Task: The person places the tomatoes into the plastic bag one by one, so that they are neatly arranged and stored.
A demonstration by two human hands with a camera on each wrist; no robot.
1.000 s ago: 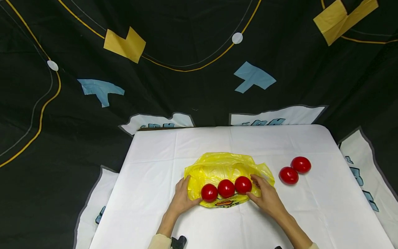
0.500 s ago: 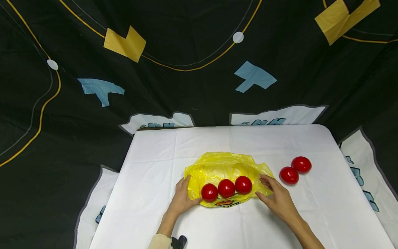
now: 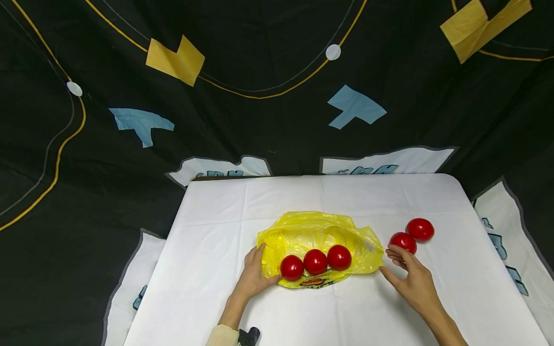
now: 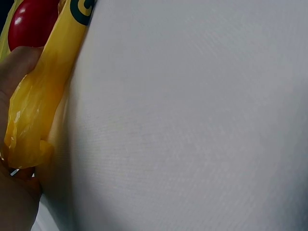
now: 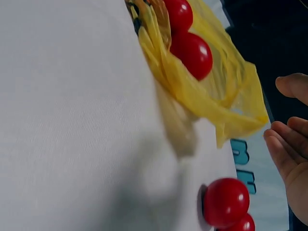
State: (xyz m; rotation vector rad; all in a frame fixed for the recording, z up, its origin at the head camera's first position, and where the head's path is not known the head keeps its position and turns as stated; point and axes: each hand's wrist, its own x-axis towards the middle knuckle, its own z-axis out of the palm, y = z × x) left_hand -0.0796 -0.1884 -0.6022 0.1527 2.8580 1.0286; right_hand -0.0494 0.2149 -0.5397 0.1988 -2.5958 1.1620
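A yellow plastic bag (image 3: 368,257) lies spread on the white table in the head view, with three glossy red balls (image 3: 315,261) in a row on its near part. My left hand (image 3: 254,276) holds the bag's left side, its thumb beside the leftmost ball; in the left wrist view yellow plastic (image 4: 48,91) lies between thumb and fingers. My right hand (image 3: 413,281) holds nothing, its fingers loosely bent. It is just right of the bag and partly covers the nearer of two loose red balls (image 3: 403,241).
The other loose ball (image 3: 420,229) touches its neighbour at the right. The white table (image 3: 216,206) ends at a dark curtain (image 3: 268,129) with yellow and blue patches. A black object (image 3: 248,336) is at the left wrist.
My right hand has left the bag's right side and moved right, towards the two loose balls. My left hand and the three balls on the bag stay in place.
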